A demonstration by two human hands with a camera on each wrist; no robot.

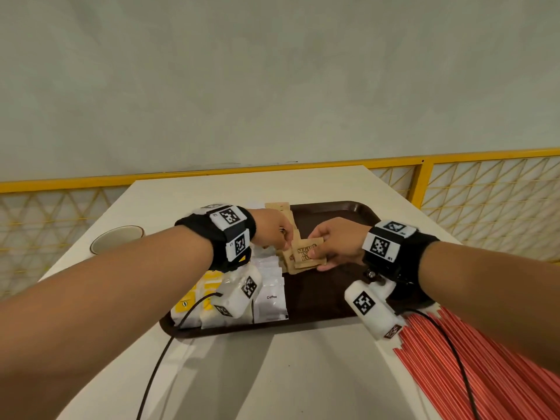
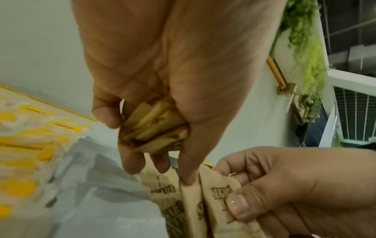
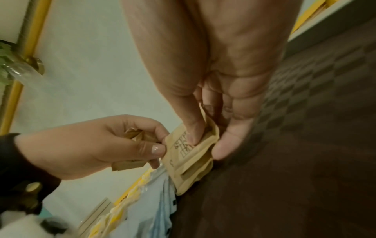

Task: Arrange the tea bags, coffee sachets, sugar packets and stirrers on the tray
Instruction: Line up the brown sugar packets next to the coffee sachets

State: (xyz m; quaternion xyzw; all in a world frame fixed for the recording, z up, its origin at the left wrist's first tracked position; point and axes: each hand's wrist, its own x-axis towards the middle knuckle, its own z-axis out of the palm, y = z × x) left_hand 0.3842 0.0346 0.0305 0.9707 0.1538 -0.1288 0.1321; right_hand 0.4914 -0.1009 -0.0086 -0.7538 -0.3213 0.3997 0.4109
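Right now both hands meet over the middle of the brown tray (image 1: 333,207), and both are busy with brown sugar packets. The left hand (image 1: 274,227) has its fingers curled round a small bundle of packets (image 2: 154,127) tucked in its palm, while its thumb and forefinger reach out to the edge of the packets held opposite. The right hand (image 1: 336,242) pinches a few sugar packets (image 1: 306,253) between thumb and fingers, printed face up, just above the tray floor.

What the next move seems to turn on is the row of sugar packets (image 1: 281,212) already lying on the tray. It runs away from the person, long axis front to back, just right of the white coffee sachets (image 1: 271,298), and its near end sits directly under the two hands. The left hand is on the row's side, the right hand on the bare side of the tray, so a packet handed leftward would likely go down on the near end of that row.

Yellow and white tea bags (image 1: 194,301) lie in the tray's left column. The red stirrers (image 1: 472,359) are off the tray, on the table (image 1: 303,374) to the right, nearer the right arm. A small bowl (image 1: 116,237) stands on the table to the left.
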